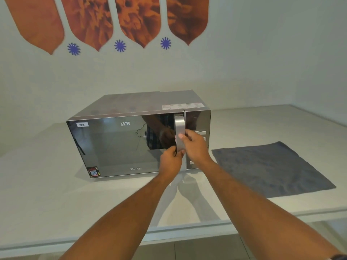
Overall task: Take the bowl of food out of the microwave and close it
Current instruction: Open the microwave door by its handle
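Note:
A silver microwave [120, 145] with a dark mirrored door stands on the white counter, door closed. Its vertical metal handle [179, 126] runs down the door's right side. My left hand [170, 162] grips the lower end of the handle from the left. My right hand [195, 147] holds the handle's middle from the right, thumb across its front. The bowl of food is hidden; the door's glass only reflects the room.
A grey cloth [272, 167] lies flat on the counter [56, 203] to the right of the microwave. The control panel [199, 128] sits right of the handle. The counter's front edge runs below my forearms. A wall with orange decoration rises behind.

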Demonstrator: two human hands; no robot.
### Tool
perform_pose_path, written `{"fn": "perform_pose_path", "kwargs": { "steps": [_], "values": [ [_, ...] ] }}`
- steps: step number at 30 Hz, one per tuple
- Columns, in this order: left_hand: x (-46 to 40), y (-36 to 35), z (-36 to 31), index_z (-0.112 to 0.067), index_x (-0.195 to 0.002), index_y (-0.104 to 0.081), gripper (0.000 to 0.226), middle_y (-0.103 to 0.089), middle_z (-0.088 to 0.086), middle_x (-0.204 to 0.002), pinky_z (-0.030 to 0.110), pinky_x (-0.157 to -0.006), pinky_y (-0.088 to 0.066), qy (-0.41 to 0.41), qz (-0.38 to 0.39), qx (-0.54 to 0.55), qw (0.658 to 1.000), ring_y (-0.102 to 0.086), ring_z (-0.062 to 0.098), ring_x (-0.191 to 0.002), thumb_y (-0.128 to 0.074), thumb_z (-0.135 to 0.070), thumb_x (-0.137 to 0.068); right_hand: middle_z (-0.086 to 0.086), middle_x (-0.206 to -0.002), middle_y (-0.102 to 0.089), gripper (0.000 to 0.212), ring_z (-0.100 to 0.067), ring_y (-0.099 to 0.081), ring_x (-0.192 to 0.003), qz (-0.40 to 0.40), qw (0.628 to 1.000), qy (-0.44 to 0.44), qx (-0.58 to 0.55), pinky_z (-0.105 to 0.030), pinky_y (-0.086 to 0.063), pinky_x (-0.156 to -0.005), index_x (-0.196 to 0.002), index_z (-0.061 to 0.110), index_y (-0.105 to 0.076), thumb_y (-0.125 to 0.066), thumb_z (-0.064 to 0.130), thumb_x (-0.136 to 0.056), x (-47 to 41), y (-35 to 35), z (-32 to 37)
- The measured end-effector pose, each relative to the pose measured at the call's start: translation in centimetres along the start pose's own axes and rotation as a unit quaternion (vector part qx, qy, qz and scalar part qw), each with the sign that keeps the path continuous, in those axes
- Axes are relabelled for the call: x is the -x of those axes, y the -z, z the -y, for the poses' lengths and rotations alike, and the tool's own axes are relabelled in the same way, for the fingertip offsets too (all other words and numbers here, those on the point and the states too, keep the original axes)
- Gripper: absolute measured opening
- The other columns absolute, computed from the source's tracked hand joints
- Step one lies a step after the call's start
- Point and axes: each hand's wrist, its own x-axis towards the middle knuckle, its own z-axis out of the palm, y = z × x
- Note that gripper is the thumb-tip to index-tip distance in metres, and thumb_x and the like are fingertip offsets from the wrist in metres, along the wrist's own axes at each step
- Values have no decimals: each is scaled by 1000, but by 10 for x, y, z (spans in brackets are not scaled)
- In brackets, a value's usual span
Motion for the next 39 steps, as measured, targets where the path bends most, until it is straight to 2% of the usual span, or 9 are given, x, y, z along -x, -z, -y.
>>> {"fn": "perform_pose_path", "kwargs": {
  "steps": [7,15,18,21,26,29,32,35,39],
  "values": [
    [1,-4,0,-6,-110,-68,26,-73,12,-102,46,-95,-57,5,-32,-14,999,-65,23,-86,-56,-25,-98,5,-96,-61,21,-8,-56,-73,-20,1000,-10,8,-8,-42,-67,-109,13,-67,-53,26,-102,1,-2,1],
    [34,5,7,-10,-95,-65,16,-64,1,-82,28,-75,-51,-21,-32,-3,999,-58,15,-73,-53,-20,-100,-1,-120,-70,31,-16,-64,-103,-25,1000,7,-14,-27,-56,-88,-124,14,-67,-56,30,-99,30,-2,-1],
    [55,10,7,-10,-99,-65,19,-64,-3,-81,30,-78,-53,-30,-30,15,999,-60,11,-73,-57,-27,-98,2,-110,-73,30,-12,-67,-94,-59,997,21,-40,-13,-56,-70,-121,17,-71,-59,33,-98,46,4,-1],
    [77,16,7,-13,-115,-65,31,-71,-5,-96,28,-82,-54,-49,-39,51,997,-67,11,-89,-65,-35,-92,8,-98,-73,22,-8,-70,-90,-150,983,41,-98,-27,-62,-79,-111,22,-72,-58,33,-98,58,11,2],
    [108,21,13,-19,-133,-47,54,-57,-5,-124,30,-98,-49,-106,-148,-12,983,-56,12,-114,-72,-30,-86,4,-122,-68,29,-13,-63,-113,-69,994,15,-85,-36,-54,-98,-127,25,-66,-54,27,-101,62,18,19],
    [129,25,10,-15,-121,-50,41,-54,4,-116,33,-95,-48,-250,-235,-77,936,-52,19,-108,-70,-18,-85,2,-119,-71,27,-15,-65,-112,-40,993,30,-109,-36,-54,-99,-124,23,-68,-57,21,-100,75,18,26],
    [154,22,5,-19,-108,-54,17,-59,-1,-102,38,-79,-56,-300,-129,-57,944,-58,15,-92,-59,-13,-93,5,-112,-73,24,-10,-67,-107,-34,990,40,-130,-31,-56,-95,-120,21,-70,-61,18,-97,91,15,29],
    [172,19,0,-22,-127,-52,32,-62,-7,-125,33,-101,-53,-186,-22,-16,982,-60,8,-114,-58,-19,-95,7,-104,-74,20,-7,-69,-96,-9,992,55,-115,-26,-58,-87,-114,21,-72,-64,20,-95,104,16,33],
    [176,22,-7,-25,-154,-24,68,-34,-9,-160,33,-119,-29,-93,0,-33,995,-33,13,-148,-60,-22,-95,3,-92,-77,17,-6,-71,-85,15,988,89,-124,-17,-56,-73,-104,12,-77,-64,17,-95,115,15,41]
  ]
}}
